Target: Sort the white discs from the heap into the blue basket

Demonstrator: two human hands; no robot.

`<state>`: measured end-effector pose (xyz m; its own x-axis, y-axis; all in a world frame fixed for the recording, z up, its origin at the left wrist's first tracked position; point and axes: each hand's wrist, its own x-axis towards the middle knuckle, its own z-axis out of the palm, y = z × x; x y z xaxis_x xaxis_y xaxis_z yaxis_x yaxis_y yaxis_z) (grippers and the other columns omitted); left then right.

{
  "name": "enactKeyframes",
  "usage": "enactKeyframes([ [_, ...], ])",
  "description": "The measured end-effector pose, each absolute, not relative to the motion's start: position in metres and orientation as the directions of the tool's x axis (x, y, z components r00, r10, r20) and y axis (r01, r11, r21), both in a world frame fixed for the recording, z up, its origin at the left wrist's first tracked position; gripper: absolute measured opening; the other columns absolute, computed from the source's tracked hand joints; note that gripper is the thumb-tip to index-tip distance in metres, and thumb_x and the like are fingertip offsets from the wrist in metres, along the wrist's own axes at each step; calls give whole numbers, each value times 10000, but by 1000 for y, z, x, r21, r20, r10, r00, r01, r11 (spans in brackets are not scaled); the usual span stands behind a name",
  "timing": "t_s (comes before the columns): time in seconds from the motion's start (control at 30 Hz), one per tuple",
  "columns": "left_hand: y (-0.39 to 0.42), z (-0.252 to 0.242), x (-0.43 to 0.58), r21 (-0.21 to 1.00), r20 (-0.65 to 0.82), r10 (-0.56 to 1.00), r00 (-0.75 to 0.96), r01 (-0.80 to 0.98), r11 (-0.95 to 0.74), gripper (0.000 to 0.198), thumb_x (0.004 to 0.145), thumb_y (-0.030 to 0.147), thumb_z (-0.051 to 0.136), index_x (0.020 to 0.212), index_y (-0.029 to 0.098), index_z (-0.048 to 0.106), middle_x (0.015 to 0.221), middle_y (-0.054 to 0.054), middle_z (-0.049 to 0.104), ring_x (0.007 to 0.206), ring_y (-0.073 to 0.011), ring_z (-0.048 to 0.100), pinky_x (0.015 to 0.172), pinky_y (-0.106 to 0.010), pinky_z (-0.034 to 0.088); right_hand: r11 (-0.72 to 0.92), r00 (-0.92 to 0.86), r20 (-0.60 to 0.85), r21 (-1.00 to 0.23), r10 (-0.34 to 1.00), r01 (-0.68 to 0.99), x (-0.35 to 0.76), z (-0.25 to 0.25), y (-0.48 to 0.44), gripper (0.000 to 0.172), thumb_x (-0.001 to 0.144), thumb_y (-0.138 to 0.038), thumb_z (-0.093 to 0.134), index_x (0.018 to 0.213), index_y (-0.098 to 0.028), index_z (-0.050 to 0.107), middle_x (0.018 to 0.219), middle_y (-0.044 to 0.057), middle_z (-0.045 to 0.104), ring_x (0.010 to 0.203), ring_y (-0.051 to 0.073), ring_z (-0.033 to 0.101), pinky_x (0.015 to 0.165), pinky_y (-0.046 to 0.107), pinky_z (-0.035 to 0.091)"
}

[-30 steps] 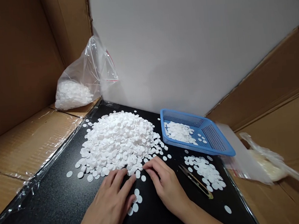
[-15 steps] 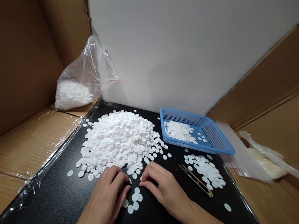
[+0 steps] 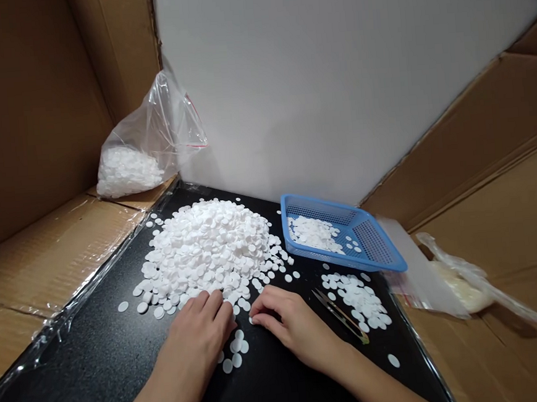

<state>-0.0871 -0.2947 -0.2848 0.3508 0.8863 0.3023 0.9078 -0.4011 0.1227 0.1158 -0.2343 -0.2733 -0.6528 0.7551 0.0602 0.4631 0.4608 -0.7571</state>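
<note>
A large heap of small round white discs point(image 3: 211, 242) lies on the black tabletop. My left hand point(image 3: 195, 334) is at the heap's near edge, fingers bent and closed, their tips partly hidden; whether a disc is between them I cannot make out. Opposite it, my right hand point(image 3: 290, 323) is closed in a pinch on one white disc point(image 3: 252, 320). Between and just below the hands lies a small group of loose discs point(image 3: 236, 346), partly overlapping. The left thumb side covers some of this group.
To the right stand a blue plastic basket point(image 3: 385, 260) with discs inside, a smaller spread of discs point(image 3: 362, 302) and thread snips point(image 3: 340, 316). A clear bag of white pieces point(image 3: 129, 168) sits at back left. Another plastic bag point(image 3: 465, 287) lies on cardboard at right.
My left hand has turned over more, its fingers now reaching the heap's near edge and its thumb less visible. The right hand stays pinched. The whole view has shifted slightly.
</note>
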Motion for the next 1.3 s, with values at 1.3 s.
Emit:
enactKeyframes([
  [1.3,-297,-274,-101,534,82,958,275,799,-275,175,921,86,517,810,194,596,830,-22,598,754,-185,596,661,-277,452,500,-607,135,-717,783,485,90,-282,-232,169,857,-63,595,735,-180,589,683,-23,561,582,112,529,534,190,400],
])
